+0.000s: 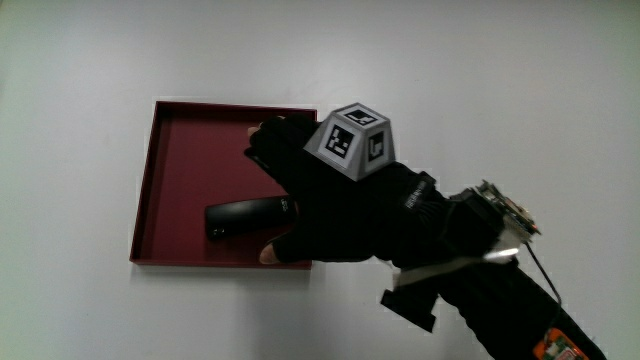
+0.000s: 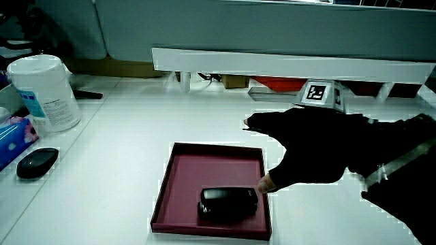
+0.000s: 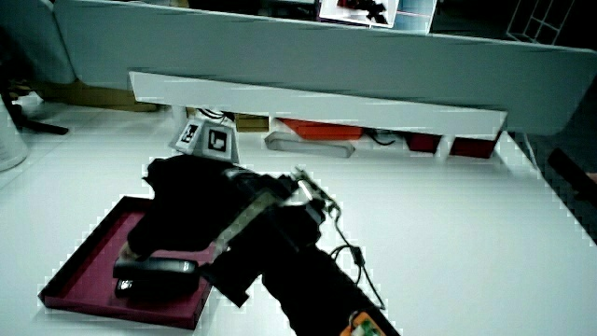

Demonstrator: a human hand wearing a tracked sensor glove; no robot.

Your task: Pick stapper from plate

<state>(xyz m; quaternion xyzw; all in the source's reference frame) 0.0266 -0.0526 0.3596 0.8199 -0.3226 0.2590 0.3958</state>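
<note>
A black stapler [image 1: 243, 218] lies in the dark red plate [image 1: 185, 160], a shallow square tray, close to the tray wall nearest the person. The gloved hand [image 1: 285, 195] hovers over the plate, its palm above one end of the stapler. Its fingers are spread, with the thumb tip [image 1: 268, 256] at the near tray wall just beside the stapler and a fingertip [image 1: 252, 133] reaching over the tray floor. Nothing is grasped. In both side views the stapler [image 2: 228, 202] [image 3: 154, 273] rests flat in the plate [image 2: 184, 177] [image 3: 93, 252], just under the hand [image 2: 306, 146] [image 3: 187, 215].
A white wipes canister [image 2: 42, 92], a tissue box [image 2: 10, 136] and a small black oval object [image 2: 37, 162] stand at the table's edge, away from the plate. A low partition [image 2: 286, 64] with a white shelf closes the table.
</note>
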